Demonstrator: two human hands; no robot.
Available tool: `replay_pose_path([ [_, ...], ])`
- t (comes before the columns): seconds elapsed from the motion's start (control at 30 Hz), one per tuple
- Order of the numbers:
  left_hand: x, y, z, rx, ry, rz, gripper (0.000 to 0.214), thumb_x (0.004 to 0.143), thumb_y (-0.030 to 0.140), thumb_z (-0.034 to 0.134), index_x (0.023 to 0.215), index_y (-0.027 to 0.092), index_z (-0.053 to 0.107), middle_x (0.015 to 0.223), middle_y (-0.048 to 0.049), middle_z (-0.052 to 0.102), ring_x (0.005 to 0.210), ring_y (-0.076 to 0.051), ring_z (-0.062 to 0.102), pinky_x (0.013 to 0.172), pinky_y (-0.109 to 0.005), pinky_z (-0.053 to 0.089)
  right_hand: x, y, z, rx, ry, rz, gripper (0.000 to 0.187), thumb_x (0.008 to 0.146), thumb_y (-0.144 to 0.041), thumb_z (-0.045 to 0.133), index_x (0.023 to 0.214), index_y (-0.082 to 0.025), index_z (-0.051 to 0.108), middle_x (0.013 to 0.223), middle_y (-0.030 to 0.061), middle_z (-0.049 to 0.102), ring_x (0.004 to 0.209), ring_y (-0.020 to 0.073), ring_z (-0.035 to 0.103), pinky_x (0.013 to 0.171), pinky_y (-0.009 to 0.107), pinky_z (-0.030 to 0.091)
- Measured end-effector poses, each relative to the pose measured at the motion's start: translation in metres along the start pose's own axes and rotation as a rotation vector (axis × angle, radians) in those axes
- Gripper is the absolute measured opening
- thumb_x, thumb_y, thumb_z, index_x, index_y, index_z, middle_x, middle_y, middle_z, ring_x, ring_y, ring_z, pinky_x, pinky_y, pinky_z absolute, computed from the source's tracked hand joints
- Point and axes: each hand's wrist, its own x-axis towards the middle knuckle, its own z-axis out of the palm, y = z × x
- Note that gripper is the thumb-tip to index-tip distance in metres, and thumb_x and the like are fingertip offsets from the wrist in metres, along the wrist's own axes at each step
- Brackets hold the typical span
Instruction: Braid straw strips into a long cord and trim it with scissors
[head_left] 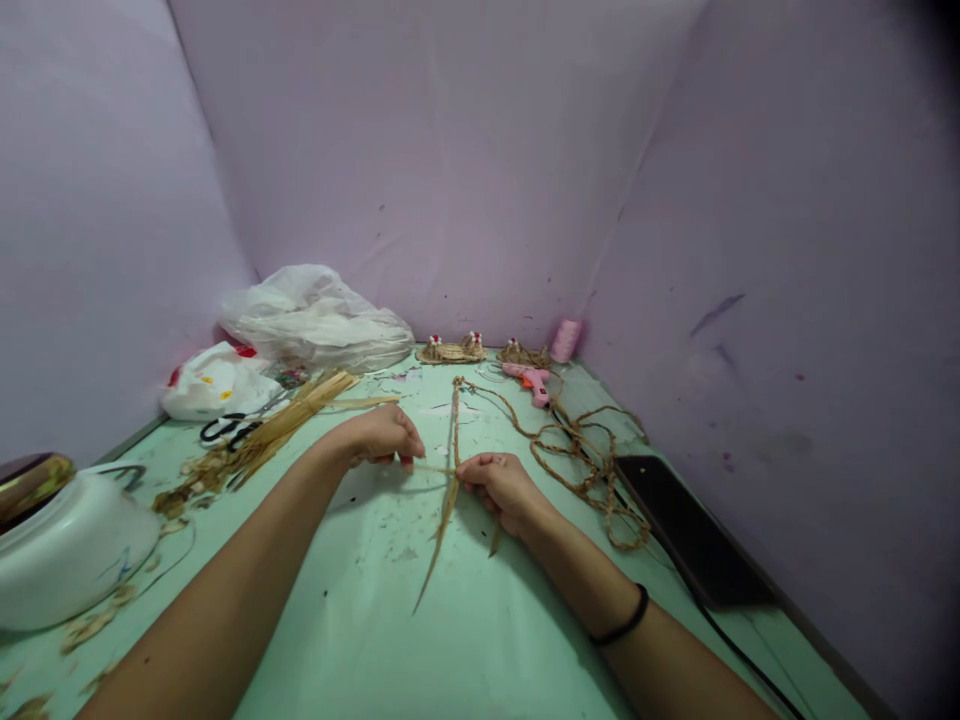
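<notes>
A thin braid of dried plant fibre (456,425) runs down the middle of the pale green table. My right hand (499,487) pinches its near end, and a loose pointed strand (436,552) hangs from there toward me. To the left, my left hand (384,437) is closed on a narrow fibre strip (433,467), which stretches taut between both hands. Another short strand end (495,535) pokes out beneath my right hand. From the braid's far end a long twisted cord (577,460) trails right and lies in loose loops.
Left lie a bundle of dry strips (300,415), black-handled scissors (225,430), plastic bags (315,315) and a white pot (75,545). Woven pieces (452,352), pink thread (566,341) and a pink glue gun (531,382) sit at the back. A black phone (690,530) lies right.
</notes>
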Motion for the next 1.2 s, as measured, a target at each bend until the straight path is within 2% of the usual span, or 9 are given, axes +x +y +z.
replay_pose_path([
  [0.17, 0.000, -0.010, -0.037, 0.019, 0.455, -0.026, 0.016, 0.054, 0.023, 0.061, 0.065, 0.012, 0.062, 0.050, -0.0006, 0.057, 0.038, -0.007, 0.041, 0.039, -0.019, 0.029, -0.001, 0.000, 0.002, -0.012, 0.005, -0.013, 0.005, 0.057, -0.016, 0.057, 0.057, -0.012, 0.054, 0.041, -0.0060, 0.045, 0.030, 0.0016, 0.021, 0.033, 0.020, 0.009],
  [0.27, 0.005, -0.022, -0.049, 0.189, 0.683, -0.024, 0.015, 0.056, 0.020, 0.058, 0.068, 0.012, 0.065, 0.051, -0.0016, 0.058, 0.049, -0.012, 0.051, 0.047, -0.020, 0.036, -0.001, 0.001, 0.002, -0.024, 0.003, -0.014, 0.006, 0.058, -0.017, 0.057, 0.056, -0.012, 0.054, 0.041, -0.0062, 0.044, 0.030, 0.0016, 0.021, 0.034, 0.021, 0.009],
  [0.4, 0.019, -0.038, -0.050, 0.439, 0.740, 0.035, 0.021, 0.060, 0.017, 0.052, 0.073, 0.014, 0.068, 0.068, -0.0040, 0.066, 0.066, -0.016, 0.058, 0.059, -0.022, 0.040, -0.001, 0.000, 0.003, -0.035, 0.012, -0.020, 0.006, 0.057, -0.017, 0.057, 0.056, -0.012, 0.054, 0.042, -0.0057, 0.044, 0.030, 0.0016, 0.021, 0.034, 0.021, 0.009],
  [0.57, 0.040, -0.043, -0.038, 0.669, 0.809, 0.098, 0.041, 0.065, 0.017, 0.048, 0.103, 0.017, 0.063, 0.103, -0.0113, 0.062, 0.097, -0.024, 0.054, 0.077, -0.029, 0.041, -0.003, -0.001, 0.003, -0.041, 0.019, -0.005, 0.005, 0.059, -0.017, 0.056, 0.057, -0.013, 0.053, 0.041, -0.0059, 0.044, 0.030, 0.0021, 0.021, 0.035, 0.022, 0.009],
  [0.63, 0.046, -0.042, -0.036, 0.763, 0.772, 0.076, 0.040, 0.067, 0.018, 0.047, 0.103, 0.019, 0.063, 0.103, -0.0126, 0.062, 0.098, -0.026, 0.053, 0.077, -0.031, 0.041, -0.003, -0.002, 0.003, -0.043, 0.019, -0.004, 0.005, 0.059, -0.016, 0.056, 0.056, -0.014, 0.053, 0.040, -0.0063, 0.043, 0.030, 0.0022, 0.020, 0.035, 0.023, 0.009],
  [0.83, 0.034, -0.023, -0.032, 0.776, 0.616, 0.026, 0.023, 0.059, 0.016, 0.047, 0.069, 0.016, 0.068, 0.071, -0.0094, 0.066, 0.072, -0.022, 0.059, 0.059, -0.026, 0.039, -0.003, -0.003, 0.004, -0.036, 0.017, -0.012, 0.004, 0.059, -0.016, 0.056, 0.057, -0.013, 0.054, 0.044, -0.0048, 0.047, 0.031, 0.0024, 0.023, 0.036, 0.023, 0.009],
  [0.9, 0.019, -0.010, -0.022, 0.686, 0.463, 0.061, 0.019, 0.055, 0.017, 0.050, 0.064, 0.016, 0.067, 0.061, -0.0050, 0.063, 0.061, -0.017, 0.057, 0.053, -0.022, 0.037, -0.004, -0.004, 0.005, -0.030, 0.018, -0.005, 0.003, 0.060, -0.014, 0.056, 0.058, -0.013, 0.054, 0.044, -0.0048, 0.047, 0.031, 0.0022, 0.023, 0.036, 0.023, 0.009],
  [1.03, -0.012, 0.010, 0.007, 0.381, -0.014, 0.086, 0.014, 0.050, 0.017, 0.048, 0.057, 0.014, 0.060, 0.044, 0.0011, 0.050, 0.044, -0.012, 0.048, 0.043, -0.021, 0.033, -0.005, -0.004, 0.006, -0.013, 0.029, -0.002, 0.005, 0.061, -0.013, 0.055, 0.057, -0.013, 0.053, 0.043, -0.0053, 0.047, 0.031, 0.0021, 0.022, 0.037, 0.022, 0.011],
  [1.2, -0.021, 0.010, 0.019, 0.309, -0.082, 0.095, 0.011, 0.051, 0.019, 0.046, 0.054, 0.015, 0.056, 0.042, 0.0022, 0.046, 0.041, -0.011, 0.044, 0.041, -0.021, 0.032, -0.004, -0.003, 0.006, -0.015, 0.027, -0.025, 0.008, 0.061, -0.012, 0.056, 0.055, -0.013, 0.052, 0.043, -0.0052, 0.048, 0.033, 0.0023, 0.024, 0.038, 0.022, 0.014],
])
